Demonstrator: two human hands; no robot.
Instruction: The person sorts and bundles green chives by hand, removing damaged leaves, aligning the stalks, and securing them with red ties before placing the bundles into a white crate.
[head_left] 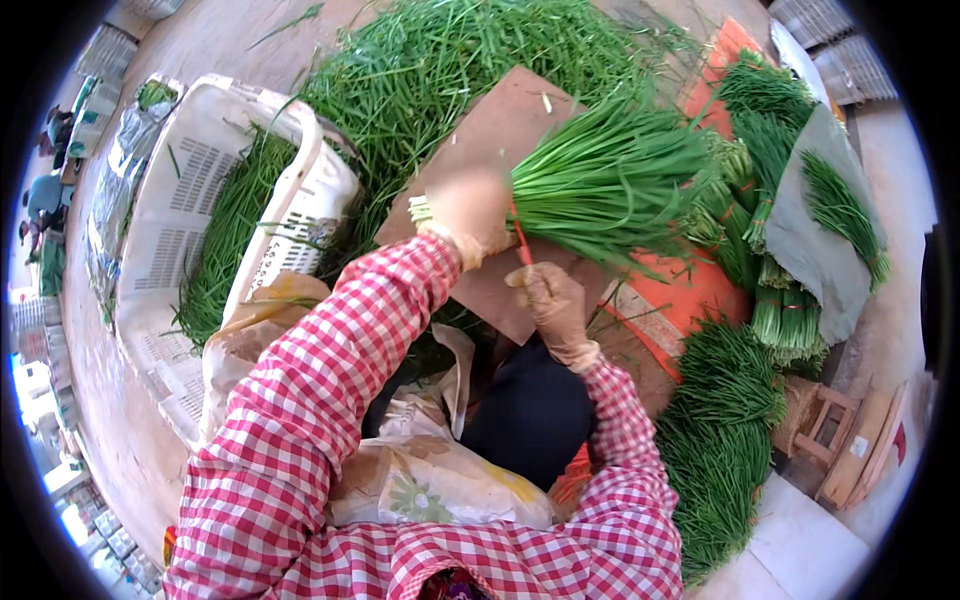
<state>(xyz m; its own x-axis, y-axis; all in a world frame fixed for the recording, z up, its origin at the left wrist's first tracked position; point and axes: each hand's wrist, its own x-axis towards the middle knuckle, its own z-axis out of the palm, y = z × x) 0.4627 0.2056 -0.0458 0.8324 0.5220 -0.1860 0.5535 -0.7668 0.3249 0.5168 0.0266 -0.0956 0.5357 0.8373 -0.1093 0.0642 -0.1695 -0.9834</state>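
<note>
My left hand (472, 212), in a thin pale glove, is closed round the stem end of a bunch of green chives (610, 185). The pale cut ends stick out on its left, and the leaves fan out to the right. A red tie (521, 240) runs down from the bunch beside that hand. Its lower end is pinched between the gloved fingers of my right hand (555, 308), just below the bunch. Beneath the bunch lies a brown board (500, 120), tilted across my lap area. The left hand's fingers are partly blurred.
A white plastic basket (165, 240) with loose green leaves stands at the left. Beyond the board spreads a heap of loose leaves (420, 80). Tied chive bunches (785, 315) lie at the right, some under a grey cloth (835, 240). A small wooden stool (830, 425) is at the lower right.
</note>
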